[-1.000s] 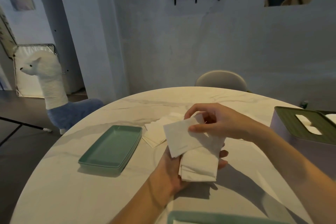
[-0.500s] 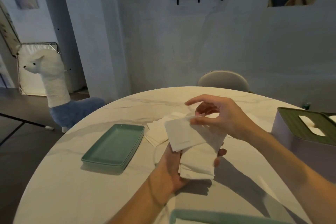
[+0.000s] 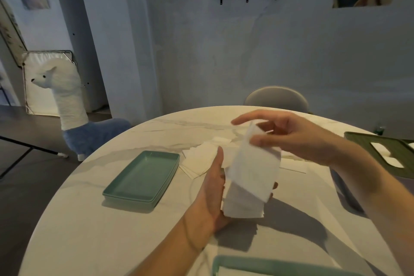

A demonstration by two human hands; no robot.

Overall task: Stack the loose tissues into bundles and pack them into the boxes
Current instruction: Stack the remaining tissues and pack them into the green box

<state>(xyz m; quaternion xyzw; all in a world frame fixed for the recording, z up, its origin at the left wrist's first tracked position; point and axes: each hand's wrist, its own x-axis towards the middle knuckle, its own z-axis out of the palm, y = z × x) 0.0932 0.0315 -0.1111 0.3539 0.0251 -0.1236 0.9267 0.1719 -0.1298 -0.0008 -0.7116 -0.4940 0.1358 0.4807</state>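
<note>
My left hand (image 3: 211, 195) holds a bundle of white tissues (image 3: 243, 205) from underneath, above the round marble table (image 3: 94, 226); its thumb stands up along the bundle's left side. My right hand (image 3: 295, 136) pinches the top edge of a single tissue (image 3: 255, 168) that lies tilted across the bundle. More loose tissues (image 3: 198, 159) lie on the table behind my hands. A tissue box with a dark green slotted lid (image 3: 378, 148) stands at the right edge.
A green rectangular tray (image 3: 143, 178) sits left of my hands. Another green tray rim (image 3: 257, 263) shows at the bottom edge. A chair back (image 3: 276, 97) stands behind the table. A toy alpaca (image 3: 67, 105) stands on the floor to the left.
My right hand has swung the single tissue from lying sideways over the bundle's top to hanging lengthwise down it. The left hand has tilted more upright, thumb raised.
</note>
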